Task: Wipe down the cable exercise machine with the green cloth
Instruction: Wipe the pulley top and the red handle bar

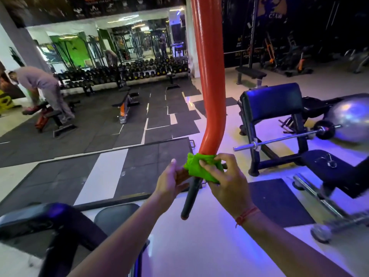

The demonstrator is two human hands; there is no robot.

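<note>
The green cloth (201, 169) was bunched around the orange bar (209, 80) just above its black grip (190, 196), near six o'clock of the bar's bend, so I judged the long orange run and the grip unwiped. The right hand (225, 182) clutched the cloth from four o'clock. The left hand (173, 180), fingers curled, pinched its edge from eight o'clock, both forearms reaching up and forward.

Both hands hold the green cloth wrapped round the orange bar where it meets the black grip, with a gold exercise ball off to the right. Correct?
Not quite: the head view shows the exercise ball is silver, not gold. The rest stands.
</note>
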